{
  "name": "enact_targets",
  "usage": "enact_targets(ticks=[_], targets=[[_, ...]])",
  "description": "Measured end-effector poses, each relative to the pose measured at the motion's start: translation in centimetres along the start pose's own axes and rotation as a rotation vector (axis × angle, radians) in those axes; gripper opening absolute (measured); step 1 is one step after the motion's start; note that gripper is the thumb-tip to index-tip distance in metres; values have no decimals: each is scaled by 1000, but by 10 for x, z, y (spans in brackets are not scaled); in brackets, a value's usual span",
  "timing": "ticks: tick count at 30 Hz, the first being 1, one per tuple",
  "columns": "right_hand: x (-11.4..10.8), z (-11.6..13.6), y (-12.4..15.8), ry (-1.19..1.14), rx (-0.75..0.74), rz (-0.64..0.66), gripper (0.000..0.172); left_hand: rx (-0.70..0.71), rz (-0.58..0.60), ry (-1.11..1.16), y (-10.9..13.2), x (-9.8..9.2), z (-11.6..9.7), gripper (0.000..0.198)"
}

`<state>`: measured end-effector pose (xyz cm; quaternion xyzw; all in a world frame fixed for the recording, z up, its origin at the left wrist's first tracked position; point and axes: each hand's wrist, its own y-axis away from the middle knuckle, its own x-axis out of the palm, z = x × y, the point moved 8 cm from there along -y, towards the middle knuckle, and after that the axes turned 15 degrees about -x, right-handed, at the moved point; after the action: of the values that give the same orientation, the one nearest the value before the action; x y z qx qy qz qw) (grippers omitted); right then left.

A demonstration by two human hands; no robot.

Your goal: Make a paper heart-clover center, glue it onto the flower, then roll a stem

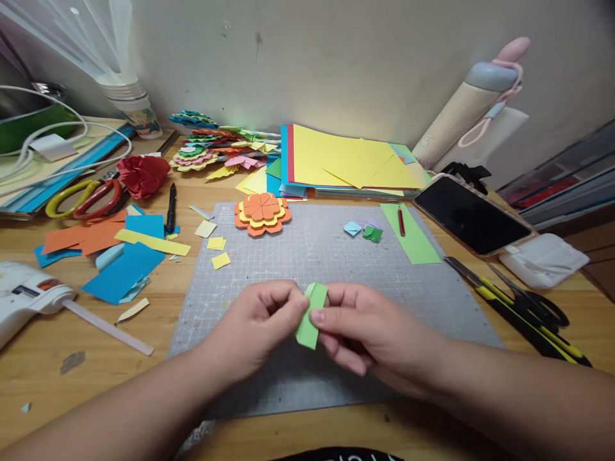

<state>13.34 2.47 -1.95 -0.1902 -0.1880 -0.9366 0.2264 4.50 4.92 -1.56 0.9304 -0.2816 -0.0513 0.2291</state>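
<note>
A small folded strip of light green paper is held over the grey cutting mat. My left hand pinches its upper left edge with curled fingers. My right hand grips the strip from the right, thumb pressed on its face. Both hands are closed on the paper, just above the mat's near half.
An orange and yellow paper flower, small folded pieces and a green strip with a red pen lie on the mat. Coloured paper stack, phone, scissors and knife at right; scraps, glue gun, red scissors at left.
</note>
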Motion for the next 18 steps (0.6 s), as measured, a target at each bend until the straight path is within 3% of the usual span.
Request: enact_targets(ticks=[4, 11, 15, 18], targets=[[-1, 5, -9, 0, -58, -103, 21, -6, -14, 117, -5, -7, 4, 35], [2, -1, -19, -5, -155, 84, 23, 2, 37, 16, 1, -8, -3, 32], [-10, 6, -22, 27, -271, 28, 24, 18, 78, 128, 0, -7, -2, 19], [-14, 6, -22, 61, -302, 4, 25, 49, 22, 88, -2, -10, -3, 11]])
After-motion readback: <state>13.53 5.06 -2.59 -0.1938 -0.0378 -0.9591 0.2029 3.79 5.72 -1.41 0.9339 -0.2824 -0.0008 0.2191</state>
